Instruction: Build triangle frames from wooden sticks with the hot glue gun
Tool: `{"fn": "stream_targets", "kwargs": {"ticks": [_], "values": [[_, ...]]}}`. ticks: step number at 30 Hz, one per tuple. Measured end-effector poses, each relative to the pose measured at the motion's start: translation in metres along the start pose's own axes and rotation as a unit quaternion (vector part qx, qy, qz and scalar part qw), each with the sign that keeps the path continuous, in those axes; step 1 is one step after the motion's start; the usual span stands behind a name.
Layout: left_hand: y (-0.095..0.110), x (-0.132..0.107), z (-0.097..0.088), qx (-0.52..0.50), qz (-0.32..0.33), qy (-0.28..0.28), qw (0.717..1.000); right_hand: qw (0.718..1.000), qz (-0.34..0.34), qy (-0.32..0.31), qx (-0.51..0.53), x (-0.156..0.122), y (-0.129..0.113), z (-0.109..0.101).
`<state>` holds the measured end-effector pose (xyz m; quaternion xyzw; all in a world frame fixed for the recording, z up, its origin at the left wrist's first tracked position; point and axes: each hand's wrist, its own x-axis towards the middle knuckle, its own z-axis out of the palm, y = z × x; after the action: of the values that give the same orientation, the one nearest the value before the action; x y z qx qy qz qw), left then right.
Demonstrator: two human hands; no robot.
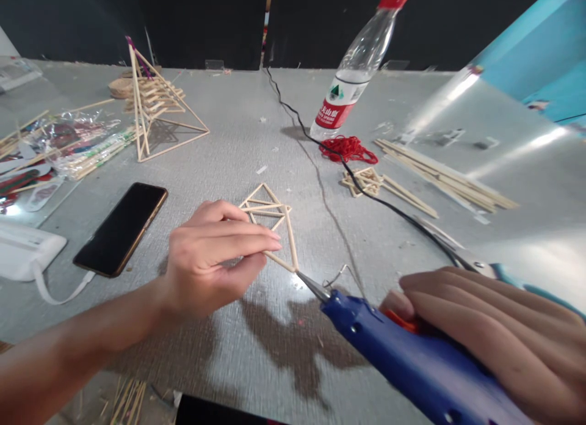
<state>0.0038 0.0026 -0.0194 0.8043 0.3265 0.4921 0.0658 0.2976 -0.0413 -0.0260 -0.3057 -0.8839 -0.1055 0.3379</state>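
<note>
My left hand (215, 254) pinches the near side of a small triangular frame of wooden sticks (270, 220) that lies on the grey table (238, 144). My right hand (494, 333) grips a blue hot glue gun (412, 355), one finger on its orange trigger. The gun's metal nozzle (311, 284) touches the frame's nearest corner. The gun's black cord (357, 174) runs away across the table to the back.
A finished stick pyramid (153, 104) stands at the back left. A black phone (121, 228) lies left of my hand, beside a white device (25, 251). A water bottle (354, 68), red thread (347, 149), loose sticks (444, 177) and another small stick piece (366, 182) lie to the right.
</note>
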Motion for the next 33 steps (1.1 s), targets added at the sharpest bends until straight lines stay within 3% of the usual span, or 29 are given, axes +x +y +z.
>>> {"fn": "stream_targets", "kwargs": {"ticks": [33], "values": [[-0.0035,-0.0025,0.0018,0.008,0.013,0.022,1.000,1.000,0.018,-0.014,0.016,0.0023,-0.0036,-0.0050]]}}
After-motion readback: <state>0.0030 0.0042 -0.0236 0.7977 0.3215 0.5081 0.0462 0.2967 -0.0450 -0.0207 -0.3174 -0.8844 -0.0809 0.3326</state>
